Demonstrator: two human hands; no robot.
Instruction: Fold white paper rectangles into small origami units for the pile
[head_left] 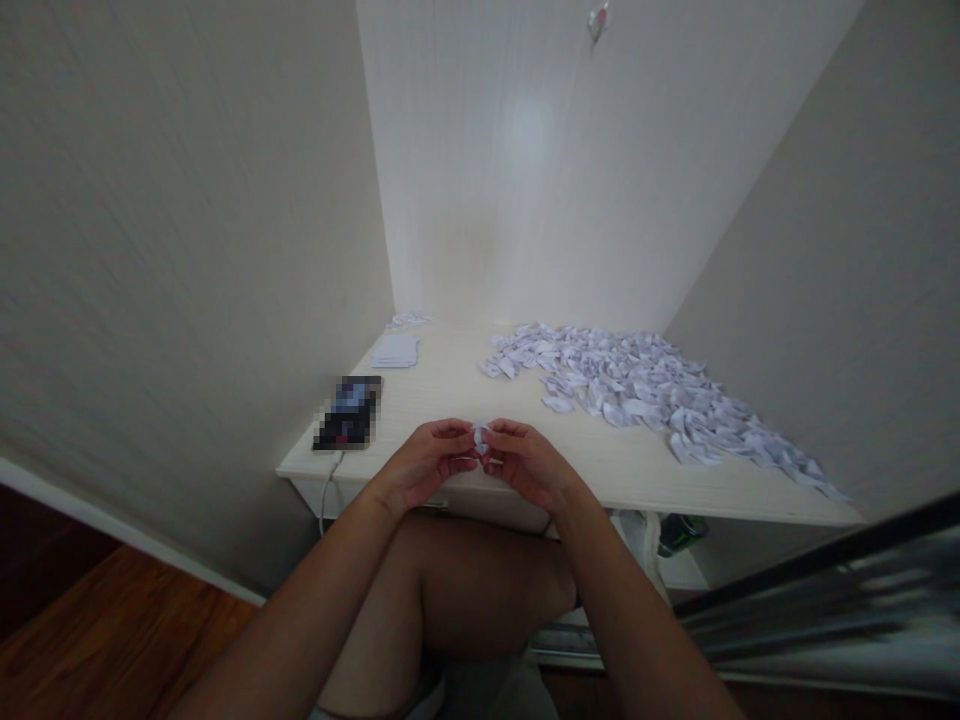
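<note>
A small piece of folded white paper point(481, 438) is pinched between my two hands, just above the front edge of the white desk point(450, 395). My left hand point(435, 458) grips its left side with thumb and fingertips. From the other side, the fingertips of my right hand point(523, 460) close on it. Much of the paper is hidden behind the fingers, so its exact shape cannot be made out. Many similar folded white paper pieces point(630, 380) lie heaped across the right half of the desk.
A stack of flat white paper point(395, 351) sits at the back left, with a few white scraps point(409, 319) behind it. Nearer stands a blurred-out phone point(349, 412) with a white cable point(327, 490). Walls enclose three sides. A dark green object point(681, 535) shows under the desk.
</note>
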